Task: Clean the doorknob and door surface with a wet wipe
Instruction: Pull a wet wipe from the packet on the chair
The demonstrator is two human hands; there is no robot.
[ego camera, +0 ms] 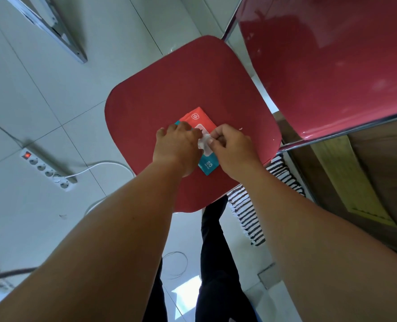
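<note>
Stood over a red chair seat (169, 89), both forearms stretched down. Left hand (176, 147) pressed flat on the wet wipe pack (198, 118), holding it to the seat. Right hand (233, 148) pinched the white wipe (204, 140) at the opening. First step, seemingly: drawing a wipe. Next probably a steady pull upward, pack kept down. No doorknob in view.

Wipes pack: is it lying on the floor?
No. The wipes pack lies on the red chair seat, with the left hand pressing on it and the right hand at its flap.
</note>
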